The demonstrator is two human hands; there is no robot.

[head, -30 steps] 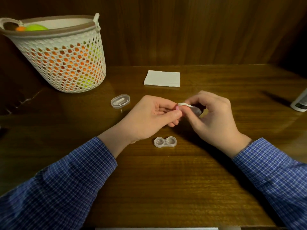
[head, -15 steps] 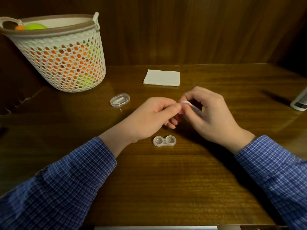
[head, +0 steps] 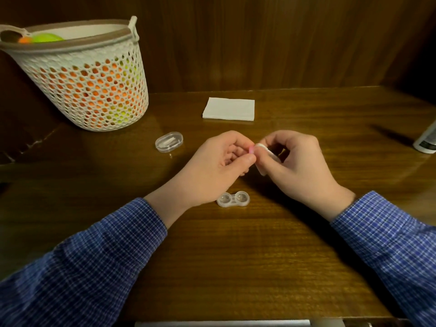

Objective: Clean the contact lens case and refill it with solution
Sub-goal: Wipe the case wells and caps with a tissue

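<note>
Currently holding both hands together above the wooden table (head: pixel 236 267). Left hand (head: pixel 219 168): pinching a small pink item (head: pixel 251 150) between thumb and curled fingers; exact nature too small to tell. Right hand (head: pixel 299 166): gripping a small white piece (head: pixel 264 154), touching the pink item. Lying just below the hands, apart from both: clear contact lens case (head: pixel 233 199), both wells uncovered. Sitting left of the hands: small clear oval container (head: pixel 169 142). Lying further back: folded white tissue (head: pixel 228 109). Standing at far left: white mesh basket (head: pixel 89 90). Showing partly at the right edge: white bottle (head: pixel 427 143).
</note>
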